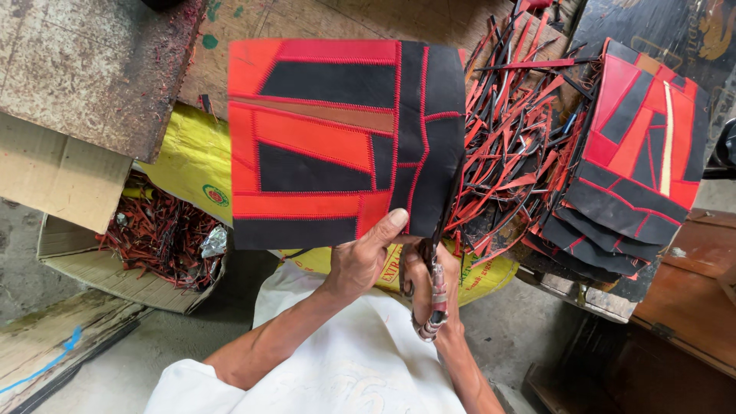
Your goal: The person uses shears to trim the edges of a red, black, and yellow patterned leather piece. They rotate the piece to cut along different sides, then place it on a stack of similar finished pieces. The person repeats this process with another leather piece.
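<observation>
While left hand (360, 257) pinches patchwork panel (345, 142), right hand (429, 295) grips scissors (437, 268)

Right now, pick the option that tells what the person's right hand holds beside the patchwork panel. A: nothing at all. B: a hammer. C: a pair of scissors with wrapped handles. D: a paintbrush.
C: the right hand grips scissors whose handle loops are wound with tape or cord, the blades running up along the right edge of the red and black patchwork panel, which the left hand holds up by its lower edge.
</observation>
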Demonstrator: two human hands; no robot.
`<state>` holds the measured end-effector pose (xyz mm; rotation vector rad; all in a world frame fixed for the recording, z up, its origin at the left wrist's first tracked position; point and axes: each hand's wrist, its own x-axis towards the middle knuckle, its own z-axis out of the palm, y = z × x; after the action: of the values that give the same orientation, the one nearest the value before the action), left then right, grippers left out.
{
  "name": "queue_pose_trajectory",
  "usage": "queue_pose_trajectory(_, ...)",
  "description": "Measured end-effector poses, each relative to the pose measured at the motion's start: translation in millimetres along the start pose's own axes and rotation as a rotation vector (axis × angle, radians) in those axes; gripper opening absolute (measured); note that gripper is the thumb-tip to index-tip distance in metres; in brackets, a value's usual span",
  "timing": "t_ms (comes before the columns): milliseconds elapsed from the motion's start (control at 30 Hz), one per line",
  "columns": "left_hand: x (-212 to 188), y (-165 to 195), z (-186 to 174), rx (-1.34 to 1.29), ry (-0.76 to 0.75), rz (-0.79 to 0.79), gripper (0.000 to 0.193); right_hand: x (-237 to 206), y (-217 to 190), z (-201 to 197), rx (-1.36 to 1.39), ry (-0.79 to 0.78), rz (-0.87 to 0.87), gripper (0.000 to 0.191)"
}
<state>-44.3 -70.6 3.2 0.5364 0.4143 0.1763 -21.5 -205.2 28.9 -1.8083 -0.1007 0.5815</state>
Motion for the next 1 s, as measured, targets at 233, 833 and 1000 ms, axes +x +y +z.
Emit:
queue_pose_trajectory(233,-2.9,1.3,8.4,-0.049,-0.070,0.045,0.010,6.3,-13.4,-0.3,-0.071,0.039,0.001,0.022)
queue_pose_trajectory(833,-1.4,-8.4,-6.9,-0.078,0.009,-0.044,0.009,2.8,2.1,-2.9,0.082,0.043,0.138,0.016)
queue_pose_trajectory(1000,-0.3,-7.5,-7.2,-0.066,0.034,-0.043,0.007,0.6,13.1,-3.5,0.064,0.072,0.160,0.017)
